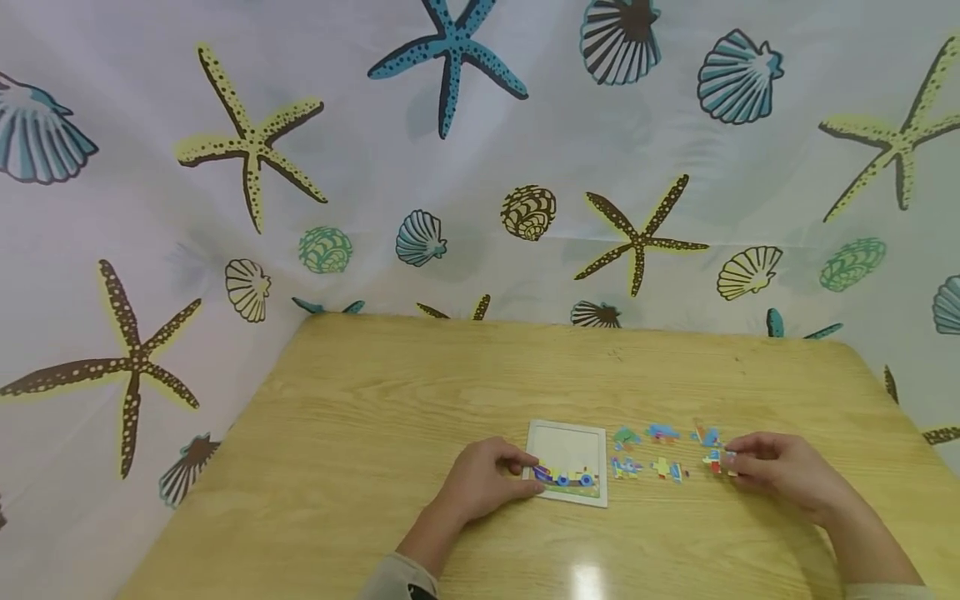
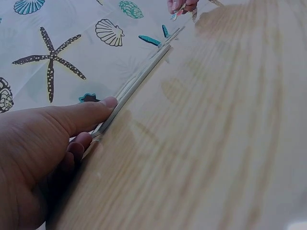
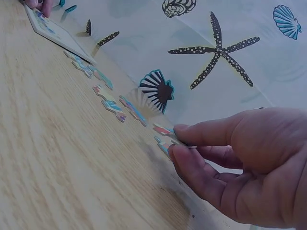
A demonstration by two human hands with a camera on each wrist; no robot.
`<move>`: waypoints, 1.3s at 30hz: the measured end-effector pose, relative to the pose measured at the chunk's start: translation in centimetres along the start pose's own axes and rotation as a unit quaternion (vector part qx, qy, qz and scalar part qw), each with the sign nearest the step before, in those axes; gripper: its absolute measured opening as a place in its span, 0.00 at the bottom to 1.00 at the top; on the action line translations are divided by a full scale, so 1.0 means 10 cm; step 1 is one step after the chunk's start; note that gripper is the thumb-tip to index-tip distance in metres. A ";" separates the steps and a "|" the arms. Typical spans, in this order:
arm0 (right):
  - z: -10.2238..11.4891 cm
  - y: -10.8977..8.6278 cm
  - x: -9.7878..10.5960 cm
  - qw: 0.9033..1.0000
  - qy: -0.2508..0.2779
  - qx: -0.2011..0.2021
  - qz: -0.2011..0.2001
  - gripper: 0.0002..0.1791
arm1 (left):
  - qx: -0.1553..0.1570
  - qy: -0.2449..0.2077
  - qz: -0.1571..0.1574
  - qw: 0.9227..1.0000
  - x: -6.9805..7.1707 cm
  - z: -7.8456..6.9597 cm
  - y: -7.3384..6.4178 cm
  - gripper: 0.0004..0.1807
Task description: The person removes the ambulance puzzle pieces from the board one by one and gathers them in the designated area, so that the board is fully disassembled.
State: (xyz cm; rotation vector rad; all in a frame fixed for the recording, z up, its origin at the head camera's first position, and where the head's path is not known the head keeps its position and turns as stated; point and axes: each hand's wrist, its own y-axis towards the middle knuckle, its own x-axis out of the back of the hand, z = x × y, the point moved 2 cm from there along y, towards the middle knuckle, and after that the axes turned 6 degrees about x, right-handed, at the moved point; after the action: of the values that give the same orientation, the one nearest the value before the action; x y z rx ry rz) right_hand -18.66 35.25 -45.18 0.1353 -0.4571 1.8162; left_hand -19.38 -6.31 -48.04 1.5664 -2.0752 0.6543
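A square white puzzle board (image 1: pixel 567 446) lies on the table, its lower part filled with pieces that form a colourful strip with blue round shapes. My left hand (image 1: pixel 489 477) grips the board's left edge, thumb along the near side in the left wrist view. To the right of the board, loose jigsaw pieces lie in two rows, among them a green piece (image 1: pixel 626 436) and a yellow-and-blue piece (image 1: pixel 667 469). At the right end of the lower row, my right hand (image 1: pixel 787 471) pinches a red-and-white puzzle piece (image 1: pixel 727 462) between thumb and fingers. Its fingertips partly cover that piece.
The wooden table (image 1: pixel 360 433) reaches back to a white cloth (image 1: pixel 480 167) printed with starfish and shells, which hangs behind it and at both sides. A blue-and-orange piece (image 1: pixel 707 435) lies just behind the right fingertips.
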 end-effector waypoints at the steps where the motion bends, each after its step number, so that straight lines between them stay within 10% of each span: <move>1: 0.00 0.01 0.00 1.000 -0.007 0.001 0.001 0.25 | 0.001 -0.003 0.001 1.000 0.00 0.01 0.00 0.17; 6: 0.04 0.01 -0.06 0.993 -0.118 0.005 -0.033 0.19 | -0.003 -0.007 0.002 1.000 0.00 0.03 0.00 0.17; 13: 0.28 -0.02 -0.27 0.954 -0.282 0.019 -0.096 0.21 | -0.005 -0.004 0.005 1.000 0.01 0.04 0.00 0.19; 23: 0.65 0.19 -0.91 0.990 -0.097 0.098 0.006 0.20 | -0.024 0.007 -0.006 1.000 0.02 0.03 0.01 0.21; 39: 0.72 0.45 -1.48 0.987 0.019 0.124 0.098 0.23 | -0.014 -0.002 0.000 1.000 0.03 0.04 0.00 0.15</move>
State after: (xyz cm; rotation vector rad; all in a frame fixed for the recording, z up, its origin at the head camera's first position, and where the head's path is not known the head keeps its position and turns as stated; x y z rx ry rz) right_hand -19.53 18.20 -44.41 0.2343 -0.2216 2.0622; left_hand -19.45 -6.77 -48.14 1.5528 -2.0790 0.6209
